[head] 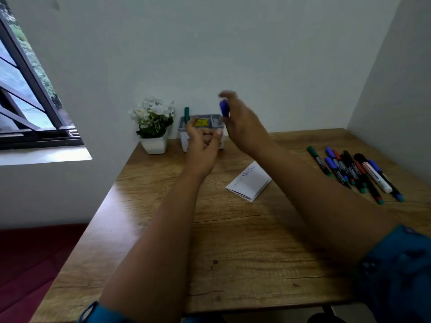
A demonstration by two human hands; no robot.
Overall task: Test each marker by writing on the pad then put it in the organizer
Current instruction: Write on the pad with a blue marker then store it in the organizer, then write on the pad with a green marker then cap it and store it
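My right hand (pixel 242 122) grips a blue marker (pixel 224 108), raised just above the right end of the grey organizer (pixel 211 118) at the back of the table. A green marker (pixel 186 114) stands upright in the organizer's left compartment. My left hand (pixel 202 143) hovers in front of the organizer with fingers loosely curled and nothing in them; it hides most of the organizer's front. The white pad (pixel 250 183), with blue writing near its top, lies in the middle of the table. Several markers (pixel 354 171) of different colours lie in a row on the right.
A white pot of white flowers (pixel 154 127) stands left of the organizer against the wall. The wooden table (pixel 233 241) fills the foreground. A window is at the left and a wall corner closes in the right side.
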